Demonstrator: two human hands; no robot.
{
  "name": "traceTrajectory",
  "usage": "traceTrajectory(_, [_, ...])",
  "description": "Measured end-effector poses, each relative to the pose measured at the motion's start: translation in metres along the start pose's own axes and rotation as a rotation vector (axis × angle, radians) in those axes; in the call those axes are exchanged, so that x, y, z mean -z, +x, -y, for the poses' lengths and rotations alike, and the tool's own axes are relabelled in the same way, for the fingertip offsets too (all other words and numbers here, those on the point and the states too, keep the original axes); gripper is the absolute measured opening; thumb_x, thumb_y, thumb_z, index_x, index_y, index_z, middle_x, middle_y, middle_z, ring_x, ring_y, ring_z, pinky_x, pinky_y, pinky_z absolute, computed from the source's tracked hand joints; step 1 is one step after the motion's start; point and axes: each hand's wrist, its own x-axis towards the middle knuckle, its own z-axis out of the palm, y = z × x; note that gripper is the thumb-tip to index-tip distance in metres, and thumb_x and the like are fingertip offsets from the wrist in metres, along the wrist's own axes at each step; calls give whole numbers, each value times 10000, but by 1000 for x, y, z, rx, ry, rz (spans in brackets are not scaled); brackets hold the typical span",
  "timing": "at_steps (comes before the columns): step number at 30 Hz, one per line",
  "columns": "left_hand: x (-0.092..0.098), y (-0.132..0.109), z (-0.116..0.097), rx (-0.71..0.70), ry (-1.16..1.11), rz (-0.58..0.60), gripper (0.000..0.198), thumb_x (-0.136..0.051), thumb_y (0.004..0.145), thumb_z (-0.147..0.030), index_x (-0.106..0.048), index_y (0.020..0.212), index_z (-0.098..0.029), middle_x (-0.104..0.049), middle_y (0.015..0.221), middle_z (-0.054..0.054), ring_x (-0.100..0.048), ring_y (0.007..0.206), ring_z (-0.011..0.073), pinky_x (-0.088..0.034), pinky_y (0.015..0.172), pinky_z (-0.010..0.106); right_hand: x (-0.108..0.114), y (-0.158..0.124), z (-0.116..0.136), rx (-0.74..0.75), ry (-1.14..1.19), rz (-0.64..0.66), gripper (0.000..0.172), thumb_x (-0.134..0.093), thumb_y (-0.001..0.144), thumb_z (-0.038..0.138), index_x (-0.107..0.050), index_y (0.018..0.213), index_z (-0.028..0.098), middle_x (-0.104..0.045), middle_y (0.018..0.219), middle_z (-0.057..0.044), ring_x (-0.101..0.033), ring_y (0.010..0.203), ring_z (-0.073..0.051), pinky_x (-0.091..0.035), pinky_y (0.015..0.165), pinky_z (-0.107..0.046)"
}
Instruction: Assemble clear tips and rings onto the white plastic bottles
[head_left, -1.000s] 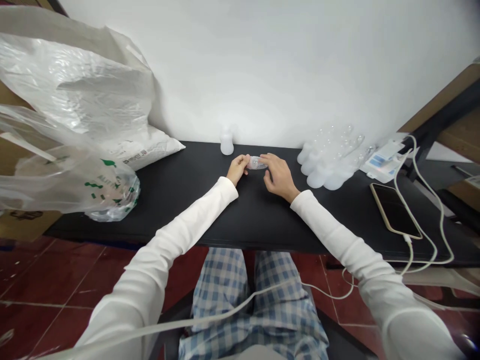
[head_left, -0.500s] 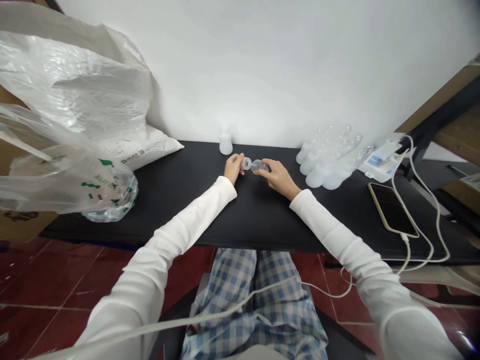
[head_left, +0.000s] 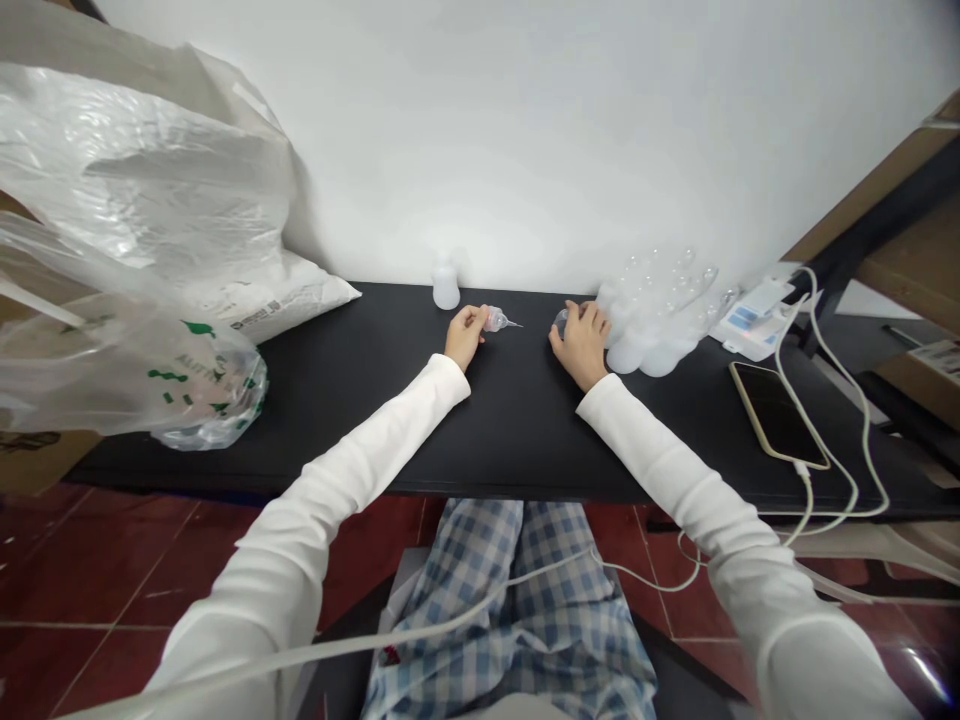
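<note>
My left hand [head_left: 466, 336] pinches a small clear-and-pinkish plastic nozzle [head_left: 495, 319] by its wide end. A thin, needle-like tip sticks out of it to the right. Over the black table to the right, my right hand [head_left: 582, 340] curls its fingers around a clear, rounded plastic piece [head_left: 560, 321], mostly hidden by the hand. The two pieces are apart. Close behind my left hand, a small white translucent bottle [head_left: 446, 287] stands by the wall. Beside my right hand, a cluster of white bottles with clear tops [head_left: 652, 310] is grouped together.
Plastic bags [head_left: 142, 220] fill the left end of the black table [head_left: 420, 430]. On the right lie a phone [head_left: 778, 412] with a white cable [head_left: 862, 440] plugged in and a white-and-blue packet [head_left: 750, 318]. A cable also crosses my lap.
My right hand has moved right, away from my left hand, with the clear piece. The thin tip at my left hand now shows bare.
</note>
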Motion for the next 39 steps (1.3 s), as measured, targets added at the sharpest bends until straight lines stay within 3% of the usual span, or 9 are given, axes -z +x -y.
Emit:
traceTrajectory(5, [0,-1,5,-59,29,81,365,-731,846,-518,-601,769,-186,-665,780,20,-615,744,129,-483,579,215,12,-6,15,146,116,-73,448,-408,998,334,-527,1366,108,-535,1309,-243,-494,1197,-370,-368,995,-533])
traceTrajectory(12, [-5,-8,3,-181,26,305,489,-720,778,-664,-613,826,-190,-666,879,35,-627,814,142,-506,645,233,11,-9,19,380,326,120,357,-362,1049,461,-580,1046,178,-641,916,-91,-578,901,-241,-410,908,-408])
traceTrajectory(18, [-10,-20,-7,-237,48,255,327,-687,868,-510,-618,971,-208,-646,1184,85,-646,1007,148,-522,795,239,0,-9,18,434,723,234,281,-421,1026,496,-466,978,223,-593,793,-11,-550,672,-158,-459,670,-297])
traceTrajectory(21, [-9,-25,-15,-160,54,380,356,-660,893,-489,-592,1128,-231,-690,1101,65,-679,899,140,-534,755,240,-1,-13,21,427,816,217,310,-507,977,539,-456,965,233,-579,790,6,-540,662,-148,-469,639,-290])
traceTrajectory(24, [-6,-27,-20,-176,175,438,295,-627,919,-472,-630,1071,-219,-696,864,16,-651,695,119,-509,657,223,0,-16,25,465,770,219,293,-505,979,522,-476,946,232,-565,769,10,-515,656,-144,-464,637,-289])
traceTrajectory(27, [-6,-27,-23,-203,279,376,241,-542,971,-419,-629,890,-209,-621,657,-31,-545,515,97,-448,565,218,1,-17,27,539,630,189,266,-434,1023,443,-491,874,229,-556,758,-1,-499,669,-147,-450,663,-288])
traceTrajectory(33, [-6,-23,-25,-138,436,301,395,-472,986,-284,-587,619,-190,-536,442,-28,-531,486,116,-421,602,230,9,-9,27,929,228,134,322,-317,1065,240,-610,936,207,-592,838,-54,-518,762,-181,-418,761,-319])
traceTrajectory(36, [3,-12,-23,-40,425,203,469,-475,991,-353,-605,573,-186,-519,398,-7,-522,450,127,-409,562,238,16,-6,23,950,168,132,355,-296,1071,197,-641,993,227,-599,862,-53,-511,751,-177,-407,760,-318])
traceTrajectory(39, [18,3,-16,77,316,38,447,-459,995,-394,-614,629,-189,-534,419,1,-449,389,122,-340,453,244,19,-4,14,828,159,84,345,-311,1082,242,-655,1068,225,-616,907,-62,-524,748,-176,-408,753,-317])
